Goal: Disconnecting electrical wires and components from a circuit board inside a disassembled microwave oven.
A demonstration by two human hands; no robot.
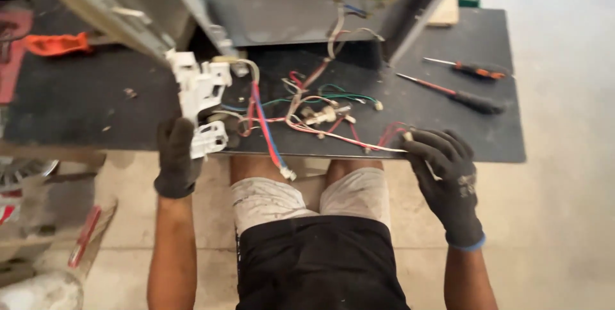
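The person is sitting at the near edge of a low dark work mat (77,102) lying on a pale floor, both hands in dark knitted gloves. The left hand (176,156) is gripping, with fingers closed around it, a white moulded plastic switch block (200,102) that is standing upright near the mat's near edge, towards its left side. A red-and-blue paired lead (268,132) is running from the block down over the near edge, ending in a small white plug. The right hand (445,175) is resting at the near edge towards the right corner, its fingertips pinched on the ends of thin red and white wires (346,138) trailing from a tangled loom at the mat's middle. A grey metal appliance casing (301,12) is standing open along the far edge. Two red-shafted screwdrivers with dark handles (458,86) are lying near the far right corner, well apart from both hands.
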